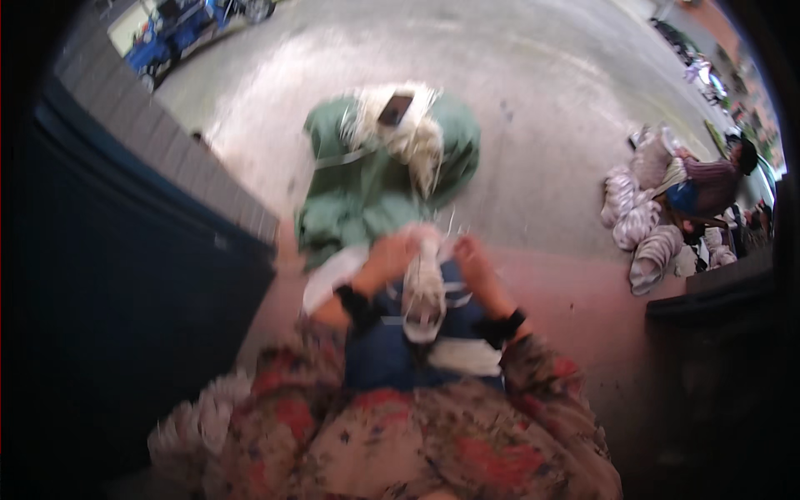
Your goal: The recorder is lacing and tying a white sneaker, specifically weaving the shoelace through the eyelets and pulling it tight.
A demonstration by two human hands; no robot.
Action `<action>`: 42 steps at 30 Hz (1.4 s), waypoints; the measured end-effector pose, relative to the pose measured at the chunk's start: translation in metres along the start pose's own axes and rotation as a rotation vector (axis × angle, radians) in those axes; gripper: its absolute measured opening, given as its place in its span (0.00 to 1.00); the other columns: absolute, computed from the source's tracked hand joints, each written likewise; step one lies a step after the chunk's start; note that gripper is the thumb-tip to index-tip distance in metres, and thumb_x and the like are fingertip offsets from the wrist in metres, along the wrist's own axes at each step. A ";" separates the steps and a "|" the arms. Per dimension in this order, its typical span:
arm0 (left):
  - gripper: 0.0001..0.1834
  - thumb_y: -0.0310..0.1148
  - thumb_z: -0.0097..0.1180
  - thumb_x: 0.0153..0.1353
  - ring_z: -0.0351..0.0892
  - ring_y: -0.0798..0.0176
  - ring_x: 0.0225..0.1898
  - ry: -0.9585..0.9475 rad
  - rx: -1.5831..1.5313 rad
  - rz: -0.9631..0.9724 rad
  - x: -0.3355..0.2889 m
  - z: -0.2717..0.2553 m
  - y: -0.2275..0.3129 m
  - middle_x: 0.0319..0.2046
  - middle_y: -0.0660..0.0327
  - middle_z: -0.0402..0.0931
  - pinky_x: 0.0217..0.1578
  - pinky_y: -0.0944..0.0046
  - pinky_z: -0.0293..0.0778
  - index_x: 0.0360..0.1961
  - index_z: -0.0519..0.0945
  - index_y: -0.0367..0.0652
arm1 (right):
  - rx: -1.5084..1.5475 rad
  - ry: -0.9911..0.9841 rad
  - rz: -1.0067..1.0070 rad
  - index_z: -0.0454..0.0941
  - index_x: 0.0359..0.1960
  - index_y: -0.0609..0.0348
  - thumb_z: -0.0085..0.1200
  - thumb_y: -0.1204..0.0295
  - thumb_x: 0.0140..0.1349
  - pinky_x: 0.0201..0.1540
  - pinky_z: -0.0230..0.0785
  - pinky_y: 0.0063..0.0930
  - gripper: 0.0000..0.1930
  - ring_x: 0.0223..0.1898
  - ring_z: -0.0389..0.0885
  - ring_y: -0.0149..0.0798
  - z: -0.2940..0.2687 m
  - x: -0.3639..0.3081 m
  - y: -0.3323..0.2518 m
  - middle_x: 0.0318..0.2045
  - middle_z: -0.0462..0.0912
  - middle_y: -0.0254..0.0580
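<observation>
A pale, elongated shoe-like piece lies over my dark blue lap, its rounded opening toward me. My left hand is closed around its far end. Just right of that end, my right hand has its fingers curled together; blur hides what is in them, if anything. Thin pale strands show beside the piece and near my right fingertips. A flat bundle of cream strips rests on my lap near my right wrist.
Ahead stands a support draped in green cloth, bearing cream strands and a dark phone. A dark panel borders my left. Several pale bundles lie at right beside a seated person. A blue vehicle stands far left.
</observation>
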State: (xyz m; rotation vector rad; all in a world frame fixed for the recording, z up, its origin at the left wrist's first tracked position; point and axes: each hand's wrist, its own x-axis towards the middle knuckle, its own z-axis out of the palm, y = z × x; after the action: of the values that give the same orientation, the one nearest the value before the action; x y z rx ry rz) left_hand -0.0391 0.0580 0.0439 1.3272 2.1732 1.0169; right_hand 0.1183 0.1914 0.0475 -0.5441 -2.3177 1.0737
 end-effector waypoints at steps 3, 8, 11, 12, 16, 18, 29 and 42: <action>0.12 0.36 0.44 0.53 0.72 0.45 0.32 0.157 0.123 -0.122 -0.013 -0.035 -0.075 0.27 0.48 0.73 0.34 0.52 0.68 0.29 0.76 0.39 | 0.131 0.152 0.240 0.66 0.41 0.63 0.43 0.73 0.59 0.32 0.64 0.29 0.10 0.29 0.69 0.36 -0.012 -0.006 0.033 0.27 0.71 0.45; 0.14 0.37 0.51 0.49 0.64 0.40 0.48 -0.020 0.486 -0.678 -0.084 -0.060 -0.179 0.42 0.50 0.72 0.44 0.48 0.65 0.34 0.76 0.41 | 0.038 -0.094 0.413 0.69 0.43 0.67 0.46 0.73 0.58 0.35 0.67 0.25 0.13 0.31 0.73 0.33 -0.034 -0.066 0.064 0.29 0.75 0.41; 0.18 0.38 0.55 0.47 0.70 0.46 0.45 -0.112 0.226 -0.606 -0.114 -0.050 -0.209 0.39 0.47 0.73 0.45 0.54 0.66 0.38 0.75 0.39 | 0.058 -0.125 0.519 0.71 0.41 0.67 0.47 0.73 0.57 0.32 0.67 0.21 0.12 0.28 0.73 0.30 -0.036 -0.088 0.059 0.26 0.75 0.38; 0.18 0.38 0.55 0.47 0.70 0.46 0.45 -0.106 0.224 -0.589 -0.118 -0.044 -0.212 0.39 0.47 0.73 0.45 0.54 0.66 0.38 0.75 0.39 | 0.100 -0.129 0.612 0.71 0.40 0.67 0.47 0.73 0.57 0.30 0.67 0.19 0.11 0.26 0.72 0.27 -0.036 -0.090 0.054 0.24 0.75 0.37; 0.16 0.39 0.54 0.47 0.73 0.47 0.40 -0.070 0.202 -0.569 -0.116 -0.046 -0.197 0.35 0.48 0.74 0.40 0.53 0.68 0.34 0.77 0.40 | 0.123 -0.165 0.625 0.73 0.37 0.65 0.48 0.73 0.56 0.21 0.63 0.17 0.10 0.18 0.69 0.24 -0.027 -0.075 0.028 0.17 0.73 0.33; 0.14 0.40 0.53 0.48 0.73 0.46 0.36 -0.032 0.307 -0.562 -0.111 -0.067 -0.177 0.30 0.47 0.74 0.36 0.51 0.69 0.29 0.76 0.40 | 0.058 -0.178 0.603 0.74 0.36 0.65 0.49 0.72 0.55 0.17 0.60 0.19 0.10 0.15 0.68 0.24 -0.016 -0.059 0.012 0.14 0.71 0.32; 0.07 0.27 0.49 0.46 0.70 0.54 0.17 0.266 0.588 0.266 -0.176 -0.090 0.017 0.14 0.56 0.64 0.16 0.59 0.65 0.16 0.66 0.42 | 0.623 -0.819 0.613 0.73 0.37 0.68 0.44 0.58 0.58 0.33 0.66 0.28 0.20 0.28 0.73 0.34 0.119 -0.024 -0.139 0.26 0.77 0.41; 0.14 0.33 0.39 0.60 0.71 0.65 0.34 0.089 -0.490 -0.313 -0.192 -0.012 -0.126 0.30 0.57 0.74 0.38 0.69 0.66 0.37 0.73 0.33 | 0.418 -0.691 0.322 0.73 0.27 0.69 0.44 0.58 0.57 0.31 0.65 0.36 0.21 0.25 0.75 0.53 0.080 -0.059 -0.129 0.18 0.73 0.59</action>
State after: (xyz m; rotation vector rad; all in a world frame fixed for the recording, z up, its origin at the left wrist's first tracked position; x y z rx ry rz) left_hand -0.0313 -0.1514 -0.0497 0.7080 1.9326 1.3764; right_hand 0.0979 0.0348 0.0875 -0.4275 -2.4773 2.1108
